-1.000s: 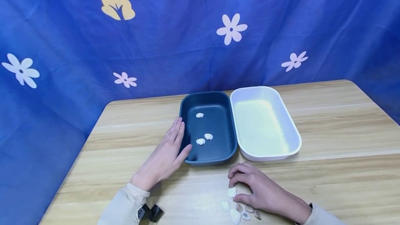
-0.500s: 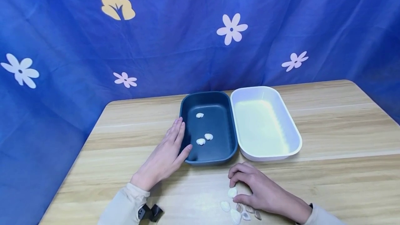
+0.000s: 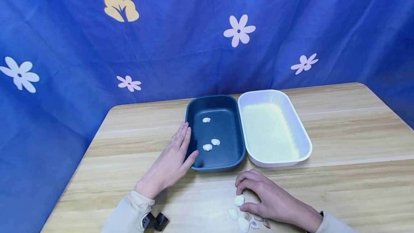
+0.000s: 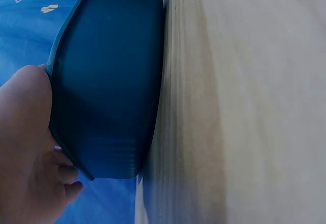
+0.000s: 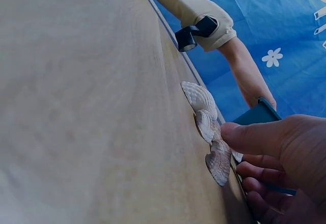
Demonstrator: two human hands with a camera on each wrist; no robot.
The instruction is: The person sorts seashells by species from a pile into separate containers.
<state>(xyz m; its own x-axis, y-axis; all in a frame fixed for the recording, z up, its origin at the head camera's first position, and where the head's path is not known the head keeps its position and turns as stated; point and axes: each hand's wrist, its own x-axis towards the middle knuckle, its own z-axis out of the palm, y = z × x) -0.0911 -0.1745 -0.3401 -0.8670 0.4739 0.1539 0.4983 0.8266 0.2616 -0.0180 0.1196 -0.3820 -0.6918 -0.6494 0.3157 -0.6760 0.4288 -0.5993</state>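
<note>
My left hand (image 3: 169,164) rests along the left rim of a dark blue tray (image 3: 226,157), its fingers straight and thumb over the near corner. Three white seashells lie in that tray, one shell (image 3: 206,120) apart from the other two. In front of the trays, my right hand (image 3: 268,199) holds a white seashell (image 3: 239,200) at the table between thumb and curled fingers. Below that hand lie several loose shells, among them a white shell (image 3: 233,214) and a brown shell (image 3: 266,223). Ridged shells (image 5: 219,163) show beside the right thumb in the right wrist view, where the held shell is mostly hidden.
A white tray (image 3: 271,132) with nothing in it stands against the dark one's right side. Both sit on a wood-grain table (image 3: 349,132). Blue flowered cloth (image 3: 181,46) hangs behind it. A black wrist device (image 3: 155,221) sits at my left cuff.
</note>
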